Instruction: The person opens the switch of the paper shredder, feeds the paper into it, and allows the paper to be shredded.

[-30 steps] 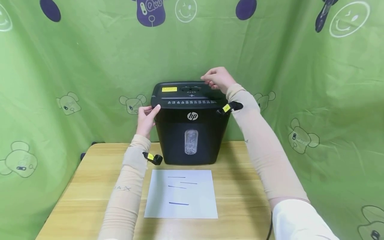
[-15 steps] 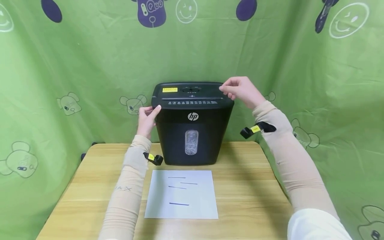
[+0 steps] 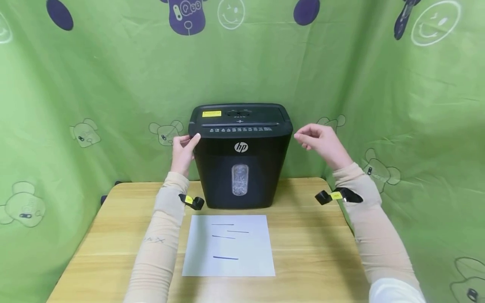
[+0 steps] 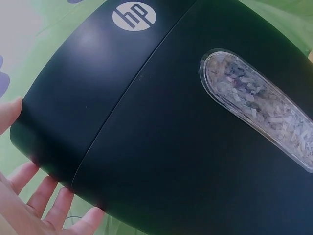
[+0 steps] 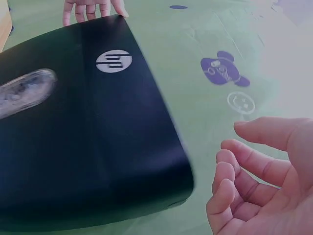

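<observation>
A black HP paper shredder (image 3: 236,168) stands upright on the table, with paper shreds showing through its clear front window (image 4: 264,100). My left hand (image 3: 182,151) rests on the lid's left corner. Its thumb lies at the top edge, and in the left wrist view its fingertips (image 4: 90,216) touch the side of the machine, fairly straight. To the right of the shredder, apart from it, my right hand (image 3: 322,143) is in the air with loosely curled fingers and nothing in them. A white sheet of paper (image 3: 242,246) with several dark pen lines lies flat before the shredder.
The light wooden table (image 3: 303,244) carries the shredder and the paper. Behind and on both sides hangs a green curtain (image 3: 242,63) printed with cartoon figures. A small black camera is strapped to each sleeved wrist.
My right hand has moved from over the shredder's lid to the right and down, off the machine. The left hand, the shredder and the paper stay where they were.
</observation>
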`<state>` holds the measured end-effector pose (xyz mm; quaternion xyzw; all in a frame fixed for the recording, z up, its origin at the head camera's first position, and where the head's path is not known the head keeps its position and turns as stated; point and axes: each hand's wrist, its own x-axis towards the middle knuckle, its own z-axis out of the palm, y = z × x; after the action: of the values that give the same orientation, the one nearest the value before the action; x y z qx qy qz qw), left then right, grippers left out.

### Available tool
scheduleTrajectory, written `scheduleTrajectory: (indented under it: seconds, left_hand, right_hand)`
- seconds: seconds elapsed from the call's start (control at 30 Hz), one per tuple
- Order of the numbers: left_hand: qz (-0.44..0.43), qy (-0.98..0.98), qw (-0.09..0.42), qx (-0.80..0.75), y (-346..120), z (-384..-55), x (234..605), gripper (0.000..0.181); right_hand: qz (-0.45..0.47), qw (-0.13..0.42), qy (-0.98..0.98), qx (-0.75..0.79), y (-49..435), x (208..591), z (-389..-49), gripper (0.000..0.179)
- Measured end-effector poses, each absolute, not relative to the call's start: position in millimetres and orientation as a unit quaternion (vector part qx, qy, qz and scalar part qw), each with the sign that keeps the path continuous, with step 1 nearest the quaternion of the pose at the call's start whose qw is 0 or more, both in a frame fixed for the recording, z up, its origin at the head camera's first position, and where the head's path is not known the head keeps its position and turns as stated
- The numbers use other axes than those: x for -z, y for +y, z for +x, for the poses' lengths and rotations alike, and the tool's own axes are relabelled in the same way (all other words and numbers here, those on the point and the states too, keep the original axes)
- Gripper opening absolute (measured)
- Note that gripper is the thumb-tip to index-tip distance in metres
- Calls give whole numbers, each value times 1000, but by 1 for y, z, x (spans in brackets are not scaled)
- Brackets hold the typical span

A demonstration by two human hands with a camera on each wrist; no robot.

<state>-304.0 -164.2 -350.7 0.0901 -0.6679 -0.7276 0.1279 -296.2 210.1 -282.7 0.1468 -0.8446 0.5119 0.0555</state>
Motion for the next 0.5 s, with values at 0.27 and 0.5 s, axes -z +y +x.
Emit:
scheduleTrajectory:
  seconds: [0.27,0.5]
  left_hand:
    - [95,-662,149,729,-165,-303,352,55]
    - [109,-649,154,737,-158,-300,349,55]
  right_hand:
    - [133,1,-806,-577,220,346,-294,16]
    - [111,-25,-791,-601,223,390,-291,25]
